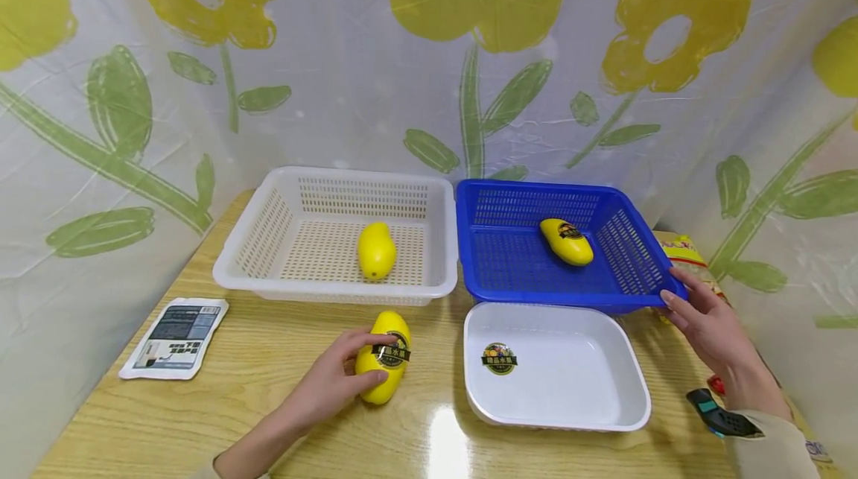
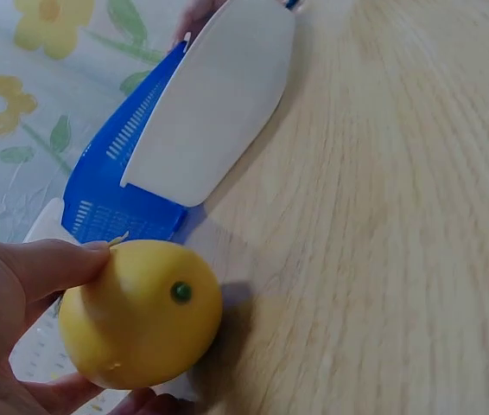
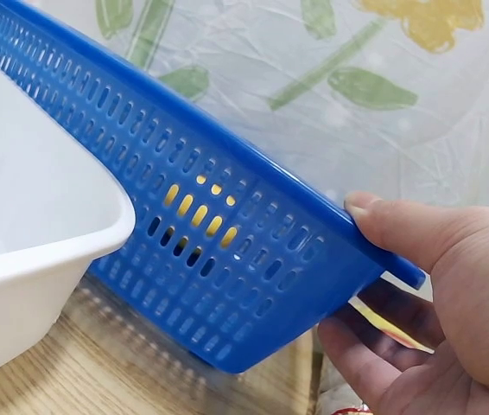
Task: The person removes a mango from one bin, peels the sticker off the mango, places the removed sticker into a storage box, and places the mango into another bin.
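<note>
A person's left hand (image 1: 328, 381) grips a yellow mango (image 1: 377, 363) at the bench (image 1: 268, 341), in front of the white basket (image 1: 335, 287), thumb on one side and fingers on the other. The right hand (image 1: 707, 324) clasps the near right corner of the blue basket (image 1: 509, 263), thumb over the rim, fingers beneath. Whether the gripped fruit touches the wood cannot be told.

A slip looks the likeliest mishap: smooth, rounded skin could turn under the fingertips and send the fruit rolling. The label (image 1: 397, 351), its end jutting past the fruit's edge, might snag a finger and peel. A tug from the right hand could jog the white tray (image 1: 576, 371), set close against the blue basket's near side, or roll the second mango (image 1: 568, 244) lying inside that basket.

The gripped fruit is plump, elongated and bright yellow, with a glossy sheen in the head view. Its label is dark with pale lettering; the left wrist view shows a small green stub (image 2: 181, 291) at one end, and no split in the visible skin.
</note>
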